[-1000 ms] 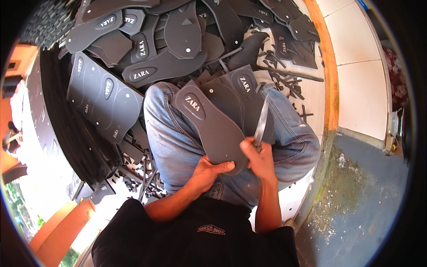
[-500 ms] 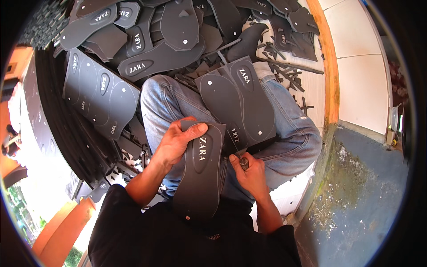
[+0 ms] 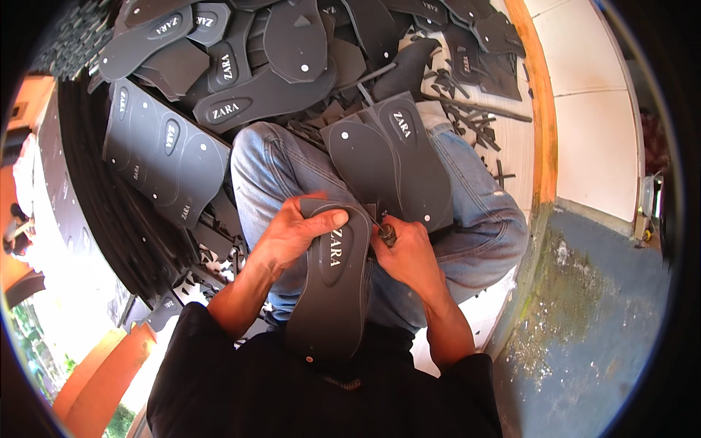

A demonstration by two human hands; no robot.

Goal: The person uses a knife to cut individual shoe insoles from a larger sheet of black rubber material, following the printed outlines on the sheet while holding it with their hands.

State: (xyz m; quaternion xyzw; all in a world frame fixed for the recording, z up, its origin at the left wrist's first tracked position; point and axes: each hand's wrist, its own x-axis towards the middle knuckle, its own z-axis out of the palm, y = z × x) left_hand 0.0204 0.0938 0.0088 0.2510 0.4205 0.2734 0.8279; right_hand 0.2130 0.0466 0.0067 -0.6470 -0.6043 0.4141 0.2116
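Observation:
My left hand [image 3: 289, 235] grips a dark grey sandal sole [image 3: 325, 310] by its upper end, thumb on top and fingers beneath. White lettering marks a raised oval on the sole, and its lower end lies against my black shirt. Closed around the dark round handle of a thin-bladed knife [image 3: 388, 233], my right hand [image 3: 410, 254] is at the sole's upper right edge. Most of the blade is hidden. A small scrap [image 3: 372, 212] sits beside that edge. Across my jeans lies a grey sheet with sole outlines [image 3: 383, 164], just beyond my hands.
Many cut soles [image 3: 266, 98] are piled at the far side. Another outlined sheet [image 3: 164, 153] leans by my left knee, near a dark stack of sheets [image 3: 109, 197]. Dark offcuts [image 3: 475, 128] litter the floor at far right, inside an orange-brown wooden edge [image 3: 544, 139].
My right hand and the knife have moved up and slightly left to the sole's edge. The sole's upper right corner, square before, is now rounded. My left thumb has shifted slightly right.

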